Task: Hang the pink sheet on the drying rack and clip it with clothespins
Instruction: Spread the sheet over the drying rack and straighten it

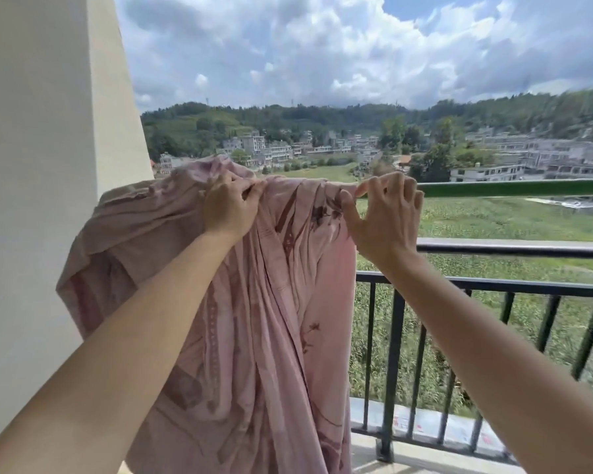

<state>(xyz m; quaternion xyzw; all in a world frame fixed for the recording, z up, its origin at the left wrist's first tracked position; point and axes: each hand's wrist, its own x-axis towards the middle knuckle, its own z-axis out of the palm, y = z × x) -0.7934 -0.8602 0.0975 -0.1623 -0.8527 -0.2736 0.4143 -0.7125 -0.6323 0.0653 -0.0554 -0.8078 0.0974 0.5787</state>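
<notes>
Sheet (264, 302) lies over the green rack bar (514, 188), crowded at the bar's left end near the wall (42, 148). Most of it hangs on my side in long folds, running out of view below. A lump of cloth rides above the bar at the left. The bar to the right is bare.

Left hand (228, 206): fingers curled into a gathered wad of cloth on top of the bar.
Right hand (384, 217): thumb and forefinger pinch the sheet's right edge where it crosses the bar. The other fingers are fanned out and free.

Handling, as I judge it:
- Thin, soft cloth with no stiffness. It creases and ropes up wherever it is gathered.
- A handful is light, but the whole length drags. Whether it is damp, I cannot tell.
- The bar looks smooth, so the cloth will likely creep toward the heavier side.
- Best hold is the edge, right at the bar, drawn sideways toward the bare stretch. A grip in mid-panel would only shift the folds.
- Beyond the railing (493, 249) is an open drop, so keep one hand on the cloth.

No clothespins in view.
</notes>
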